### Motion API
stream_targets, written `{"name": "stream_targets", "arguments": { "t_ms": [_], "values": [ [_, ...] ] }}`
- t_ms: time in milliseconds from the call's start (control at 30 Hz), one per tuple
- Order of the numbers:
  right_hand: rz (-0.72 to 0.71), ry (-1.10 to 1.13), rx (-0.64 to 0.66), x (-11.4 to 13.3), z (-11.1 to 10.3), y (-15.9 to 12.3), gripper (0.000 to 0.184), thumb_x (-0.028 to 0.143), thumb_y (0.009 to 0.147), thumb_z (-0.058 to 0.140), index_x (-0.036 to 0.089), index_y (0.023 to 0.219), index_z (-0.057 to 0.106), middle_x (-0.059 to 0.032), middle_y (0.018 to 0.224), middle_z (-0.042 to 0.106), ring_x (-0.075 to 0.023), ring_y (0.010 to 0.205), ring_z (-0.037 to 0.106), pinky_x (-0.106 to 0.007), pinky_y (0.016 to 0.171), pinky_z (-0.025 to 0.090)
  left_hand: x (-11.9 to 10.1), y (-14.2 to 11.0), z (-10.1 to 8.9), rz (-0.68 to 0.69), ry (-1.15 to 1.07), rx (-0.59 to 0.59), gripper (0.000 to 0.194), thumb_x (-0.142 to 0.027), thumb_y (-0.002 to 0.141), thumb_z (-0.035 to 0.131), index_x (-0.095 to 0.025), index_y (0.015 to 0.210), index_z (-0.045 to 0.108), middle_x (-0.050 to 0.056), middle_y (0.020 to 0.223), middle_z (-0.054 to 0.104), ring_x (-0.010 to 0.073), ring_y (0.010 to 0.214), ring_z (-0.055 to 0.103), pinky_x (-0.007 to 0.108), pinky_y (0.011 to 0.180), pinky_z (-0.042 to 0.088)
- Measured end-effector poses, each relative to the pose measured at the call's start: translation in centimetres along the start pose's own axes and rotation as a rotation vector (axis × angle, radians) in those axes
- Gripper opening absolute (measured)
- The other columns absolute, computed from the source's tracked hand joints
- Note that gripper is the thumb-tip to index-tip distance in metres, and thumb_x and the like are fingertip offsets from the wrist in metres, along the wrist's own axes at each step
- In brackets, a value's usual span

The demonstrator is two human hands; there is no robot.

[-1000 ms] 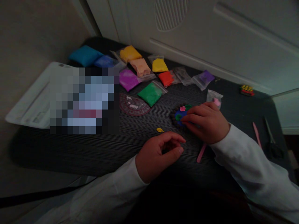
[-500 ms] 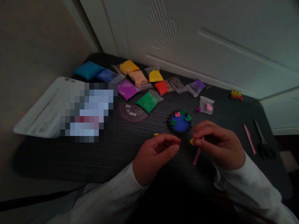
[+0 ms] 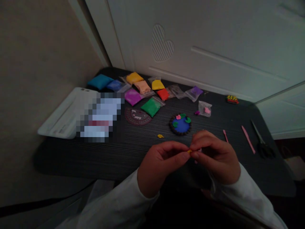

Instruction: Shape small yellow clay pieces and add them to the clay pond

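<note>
A small yellow clay piece [image 3: 189, 151] is pinched between the fingertips of both hands above the front of the table. My left hand [image 3: 162, 163] grips it from the left, thumb and fingers closed. My right hand [image 3: 216, 156] is closed on it from the other side, hiding much of it. Part of a pink tool [image 3: 195, 162] shows beneath my right fingers; whether they touch it I cannot tell. Just beyond my fingertips lies a round clay pond [image 3: 183, 126] with a dark beaded rim, green pads and a pink flower. Another yellow clay piece [image 3: 160, 136] rests beyond my left hand.
Clay packets, including a green one [image 3: 152, 106], spread across the back of the dark table [image 3: 107, 156]. A protractor [image 3: 138, 116] lies beside a blurred-out screen [image 3: 100, 117] and white case [image 3: 64, 117]. Pink tools [image 3: 248, 139] and scissors [image 3: 262, 140] lie right. A door stands behind.
My hands have come together, and my left fingers have closed on the yellow piece that my right hand held alone. The camera view has shifted.
</note>
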State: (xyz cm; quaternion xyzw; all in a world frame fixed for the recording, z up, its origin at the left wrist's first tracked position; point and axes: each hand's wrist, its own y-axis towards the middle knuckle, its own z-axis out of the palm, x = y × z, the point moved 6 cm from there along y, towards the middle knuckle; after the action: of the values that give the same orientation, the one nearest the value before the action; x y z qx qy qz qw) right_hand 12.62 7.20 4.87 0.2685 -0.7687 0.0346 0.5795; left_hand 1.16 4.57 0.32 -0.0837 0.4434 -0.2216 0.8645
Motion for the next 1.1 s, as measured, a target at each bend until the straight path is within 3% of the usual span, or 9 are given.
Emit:
{"name": "stream_targets", "arguments": {
  "t_ms": [267,533,667,833,1100],
  "values": [
    [-0.059,-0.096,-0.031,0.0,-0.9,0.5,0.031,0.006,0.071,0.055,0.027,0.093,0.060,-0.0026,0.089,0.053,-0.0143,0.081,0.052,-0.028,0.064,0.045,-0.3,0.6,-2.4,0.051,0.083,-0.118,0.011,-0.023,0.064,0.069,-0.017,0.073,0.067,-0.002,0.066,0.064,0.0079,0.060,0.053,0.021,0.059,0.041],
    [-0.217,-0.209,-0.043,-0.5,-1.6,3.6,0.026,0.008,0.070,0.057,0.026,0.089,0.062,-0.0020,0.075,0.060,-0.0166,0.071,0.056,-0.033,0.064,0.045,-3.5,2.0,-4.2,0.158,0.269,-0.178,0.017,-0.027,0.066,0.067,-0.015,0.078,0.065,0.001,0.069,0.063,0.0092,0.062,0.054,0.022,0.060,0.043],
    [-0.190,-0.245,-0.052,-1.6,-1.6,3.9,0.023,0.013,0.073,0.055,0.025,0.091,0.063,-0.0034,0.077,0.063,-0.0179,0.073,0.058,-0.036,0.068,0.045,-5.6,3.5,-3.7,0.197,0.390,-0.178,0.019,-0.029,0.065,0.066,-0.016,0.079,0.065,0.001,0.073,0.065,0.0118,0.066,0.057,0.023,0.062,0.045],
    [-0.151,-0.230,-0.161,-2.6,-2.3,3.4,0.021,0.012,0.072,0.056,0.023,0.089,0.063,-0.0040,0.075,0.063,-0.0175,0.072,0.057,-0.033,0.064,0.044,-7.5,5.4,-2.9,0.266,0.533,-0.153,0.015,-0.026,0.065,0.067,-0.017,0.076,0.066,0.000,0.074,0.065,0.0131,0.070,0.058,0.024,0.068,0.045],
    [-0.068,-0.211,-0.265,-1.9,-2.3,3.4,0.009,0.013,0.068,0.057,0.020,0.073,0.055,-0.0014,0.067,0.056,-0.0147,0.066,0.052,-0.032,0.062,0.041,-6.4,6.0,-4.2,0.224,0.544,-0.153,0.010,-0.021,0.067,0.066,-0.021,0.077,0.066,-0.003,0.072,0.064,0.0091,0.068,0.057,0.018,0.062,0.043]
  ]
}}
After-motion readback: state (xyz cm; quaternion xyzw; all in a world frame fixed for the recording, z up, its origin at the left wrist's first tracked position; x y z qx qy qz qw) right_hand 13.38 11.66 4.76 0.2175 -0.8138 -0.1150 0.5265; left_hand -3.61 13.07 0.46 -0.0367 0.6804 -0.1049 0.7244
